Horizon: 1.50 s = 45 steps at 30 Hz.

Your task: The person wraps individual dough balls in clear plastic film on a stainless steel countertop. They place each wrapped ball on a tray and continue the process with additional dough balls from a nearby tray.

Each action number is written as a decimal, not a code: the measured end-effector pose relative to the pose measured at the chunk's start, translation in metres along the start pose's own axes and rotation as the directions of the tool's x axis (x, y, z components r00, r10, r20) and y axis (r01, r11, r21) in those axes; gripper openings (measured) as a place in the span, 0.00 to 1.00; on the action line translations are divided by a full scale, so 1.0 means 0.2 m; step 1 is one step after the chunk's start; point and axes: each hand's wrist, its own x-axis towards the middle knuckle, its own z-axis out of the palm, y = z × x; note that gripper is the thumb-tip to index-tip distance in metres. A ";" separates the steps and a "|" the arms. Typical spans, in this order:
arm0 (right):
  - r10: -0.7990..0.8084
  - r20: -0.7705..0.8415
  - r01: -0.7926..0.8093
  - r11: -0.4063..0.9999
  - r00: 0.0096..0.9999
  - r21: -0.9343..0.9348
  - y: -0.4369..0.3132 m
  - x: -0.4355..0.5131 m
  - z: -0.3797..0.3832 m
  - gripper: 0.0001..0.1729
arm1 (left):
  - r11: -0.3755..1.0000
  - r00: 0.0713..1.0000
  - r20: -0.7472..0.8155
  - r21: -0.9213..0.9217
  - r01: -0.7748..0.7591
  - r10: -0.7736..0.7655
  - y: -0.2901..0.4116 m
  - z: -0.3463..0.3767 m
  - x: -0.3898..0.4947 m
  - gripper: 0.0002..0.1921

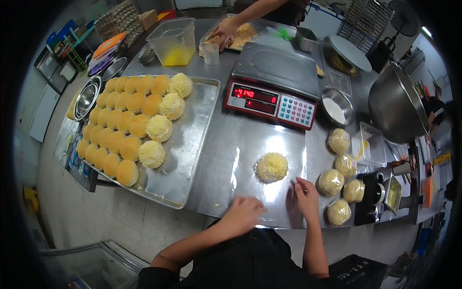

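Observation:
A bun topped with grated cheese point(272, 167) sits in a fluted paper cup on a clear plastic sheet point(245, 180) spread over the steel table. My left hand point(244, 213), blurred, is at the sheet's lower left, below the bun. My right hand point(306, 191) is just to the bun's lower right, fingers bent near the sheet's right part; whether it pinches the film I cannot tell. To the right lie several cheese-topped buns wrapped in clear film point(331, 182). On the left, a metal baking tray point(180, 162) holds rows of plain buns point(127, 173) and several cheese-topped ones point(152, 154).
Beyond the sheet stands a red digital scale point(270, 101). A steel bowl of white powder point(335, 108), a clear plastic container point(373, 144) and a large mixing bowl point(395, 104) are at the right. Another person's hand point(225, 32) reaches into a tray of crumbs at the back.

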 end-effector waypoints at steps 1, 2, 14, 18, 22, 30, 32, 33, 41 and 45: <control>-0.046 -0.053 0.042 0.997 0.998 -0.061 0.00 0.00 -0.02 0.15 | 0.997 0.997 0.004 -0.001 -0.082 0.082 0.01 0.01 -0.02 0.20; -0.055 -0.056 0.052 0.997 0.997 -0.055 0.00 0.01 -0.04 0.14 | 0.986 0.986 0.011 -0.001 -0.164 0.164 0.02 0.03 -0.04 0.21; -0.041 -0.024 0.041 0.999 0.999 0.010 0.00 0.14 -0.04 0.15 | 0.975 0.992 0.092 -0.212 -0.071 0.092 -0.16 -0.05 -0.07 0.18; -0.039 -0.037 0.038 0.999 0.999 -0.037 0.00 0.21 -0.06 0.16 | 0.970 0.996 0.055 -0.237 -0.061 0.076 -0.16 -0.10 -0.06 0.17; -0.226 -0.056 0.203 0.939 0.972 -0.276 -0.01 0.36 -0.07 0.18 | 0.974 0.994 0.095 -0.227 -0.023 0.046 -0.15 -0.13 -0.04 0.10; -0.364 0.054 0.339 0.790 0.930 -0.511 0.08 0.65 0.05 0.25 | 0.997 0.994 0.101 -0.074 -0.034 0.041 -0.10 -0.24 0.03 0.11; -0.350 0.093 0.345 0.778 0.932 -0.525 0.11 0.66 0.07 0.25 | 0.997 0.982 0.189 -0.077 0.000 0.015 -0.09 -0.26 0.04 0.11; -0.337 0.113 0.346 0.788 0.935 -0.509 0.13 0.65 0.07 0.25 | 0.996 0.976 0.216 -0.089 0.006 0.013 -0.08 -0.27 0.05 0.12; -0.146 0.036 0.146 0.989 0.989 0.016 0.04 0.60 0.07 0.25 | 0.949 0.961 -0.175 -0.198 -0.246 0.213 -0.08 -0.18 0.07 0.15; 0.022 0.026 -0.031 0.896 0.999 0.444 -0.06 0.64 0.03 0.30 | 0.968 0.980 0.049 -0.176 -0.181 0.192 -0.08 -0.16 0.07 0.18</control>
